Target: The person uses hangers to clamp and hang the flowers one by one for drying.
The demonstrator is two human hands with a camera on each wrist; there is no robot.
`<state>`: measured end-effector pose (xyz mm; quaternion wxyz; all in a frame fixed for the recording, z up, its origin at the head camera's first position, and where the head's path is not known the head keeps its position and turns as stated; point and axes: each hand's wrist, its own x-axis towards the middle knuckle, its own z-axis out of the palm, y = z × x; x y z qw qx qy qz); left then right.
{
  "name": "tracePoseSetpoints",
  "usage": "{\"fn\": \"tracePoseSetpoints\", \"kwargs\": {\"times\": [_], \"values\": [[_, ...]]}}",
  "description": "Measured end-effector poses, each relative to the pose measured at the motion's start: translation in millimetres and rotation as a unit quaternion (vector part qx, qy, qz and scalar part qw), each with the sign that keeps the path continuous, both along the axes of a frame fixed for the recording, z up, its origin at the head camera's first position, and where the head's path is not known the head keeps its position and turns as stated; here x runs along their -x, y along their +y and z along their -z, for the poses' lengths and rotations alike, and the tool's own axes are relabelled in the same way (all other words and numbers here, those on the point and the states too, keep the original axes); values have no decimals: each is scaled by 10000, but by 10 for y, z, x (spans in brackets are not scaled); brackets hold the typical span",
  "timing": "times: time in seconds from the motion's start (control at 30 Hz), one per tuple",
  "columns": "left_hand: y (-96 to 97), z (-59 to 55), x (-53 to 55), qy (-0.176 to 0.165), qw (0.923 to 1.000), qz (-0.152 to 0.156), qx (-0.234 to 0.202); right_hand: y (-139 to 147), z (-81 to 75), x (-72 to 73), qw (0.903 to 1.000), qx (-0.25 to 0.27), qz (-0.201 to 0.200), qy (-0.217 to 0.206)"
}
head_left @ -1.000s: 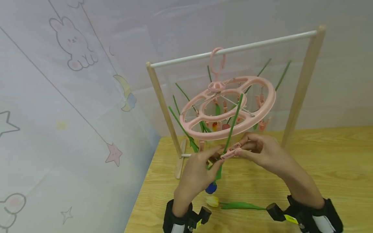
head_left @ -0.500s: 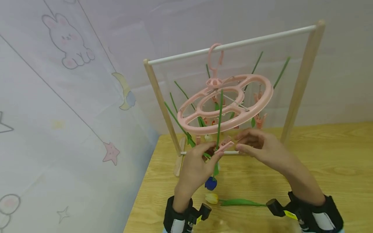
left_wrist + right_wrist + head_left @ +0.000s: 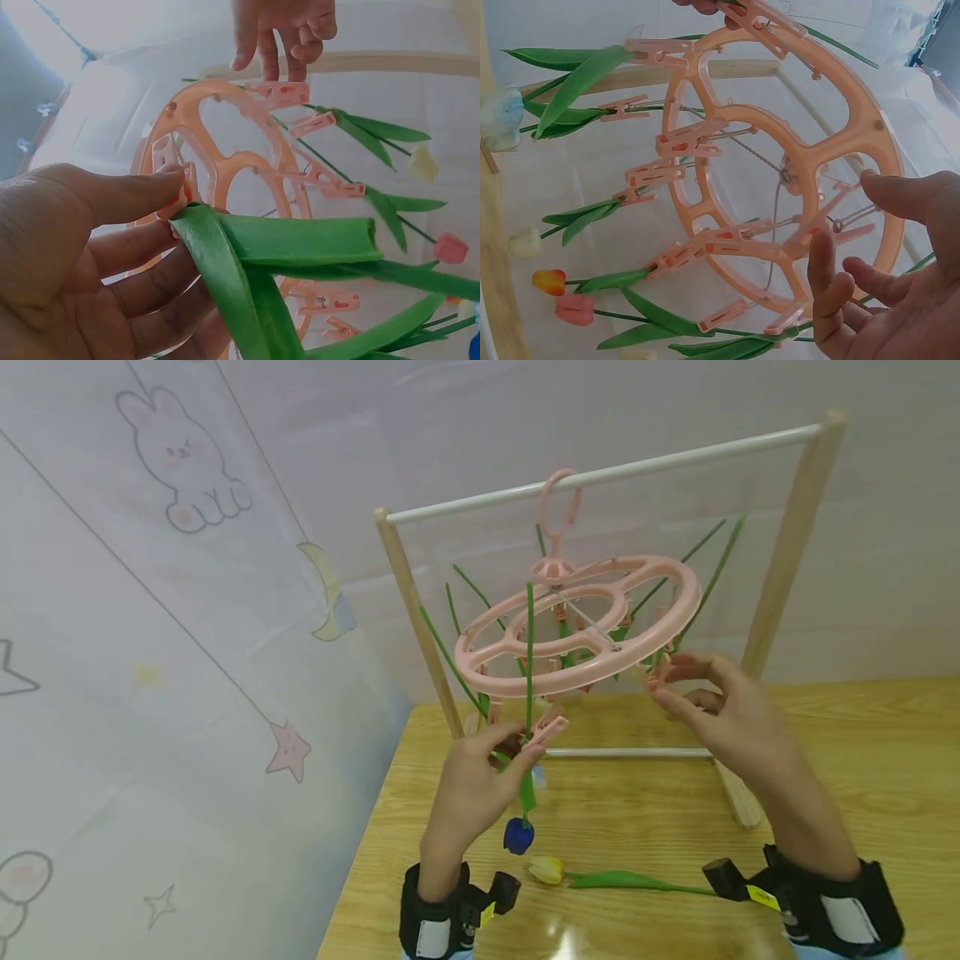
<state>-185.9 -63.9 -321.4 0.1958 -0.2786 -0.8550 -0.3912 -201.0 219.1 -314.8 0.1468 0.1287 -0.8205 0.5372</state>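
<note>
My left hand [image 3: 480,777] pinches a pink clothespin [image 3: 547,731] below the front rim of a round pink clip hanger [image 3: 532,685]. With it is a blue tulip [image 3: 518,836], head down, its green stem rising past the rim. In the left wrist view the thumb presses the clothespin [image 3: 174,187], and broad green leaves [image 3: 300,241] cross in front of the fingers. My right hand [image 3: 720,710] has thumb and fingertips around another pink clothespin [image 3: 659,673] at the hanger's right side. In the right wrist view that clothespin [image 3: 838,217] shows between thumb and index finger.
The hanger hooks over the white bar [image 3: 675,462] of a wooden-legged stand [image 3: 787,543]. Several tulips hang from its other clips, among them a pink tulip [image 3: 574,309] and an orange-yellow tulip [image 3: 549,282]. A yellow tulip [image 3: 546,870] lies on the wooden table [image 3: 630,818].
My right hand has let go of the front clothespin and moved right to a clothespin at the hanger's right side. My left hand has shifted left with its clothespin and the blue tulip.
</note>
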Motion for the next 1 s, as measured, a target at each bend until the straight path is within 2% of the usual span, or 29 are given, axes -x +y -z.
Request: {"fn": "tracePoseSetpoints", "kwargs": {"times": [0.13,0.4,0.53,0.6,0.77,1.0], "values": [[-67,-1,1,-41,9998,-121,-119,-59,23,24,9996,187,-27,230],[-174,-17,35,16,9991,-302,-285,-155,34,28,9930,1006,-508,341],[-198,-17,60,53,9987,-380,-325,-155,21,20,9915,1068,-598,453],[-194,-12,72,92,9985,-431,-334,-143,7,6,9926,942,-615,459],[-133,12,106,327,9973,-608,-240,-129,-45,-60,9974,481,-512,155],[-50,59,165,671,9932,-942,149,-153,-92,-145,9982,43,-590,-115]]}}
